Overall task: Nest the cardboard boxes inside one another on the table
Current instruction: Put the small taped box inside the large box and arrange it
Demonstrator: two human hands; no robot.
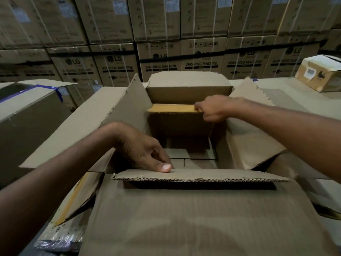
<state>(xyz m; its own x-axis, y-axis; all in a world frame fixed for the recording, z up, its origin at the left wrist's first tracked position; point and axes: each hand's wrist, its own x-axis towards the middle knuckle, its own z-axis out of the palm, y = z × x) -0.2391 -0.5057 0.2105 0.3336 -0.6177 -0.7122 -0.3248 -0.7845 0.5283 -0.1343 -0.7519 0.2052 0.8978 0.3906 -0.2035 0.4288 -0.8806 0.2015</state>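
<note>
I'm seating the smaller open brown cardboard box [184, 126] inside the larger brown cardboard box [184, 228]. My left hand [145, 154] pinches its near flap [199, 177], and my right hand [212, 109] grips its far flap [171, 108]. Next, I judge, it needs pushing down evenly until it bottoms out.

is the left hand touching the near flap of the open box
Touching. The head view shows the left hand with its thumb tip pressed on the near flap, no gap between them.

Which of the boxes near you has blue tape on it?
The left box: blue tape runs across its top. The open box in the middle and the small box at far right show none.
</note>
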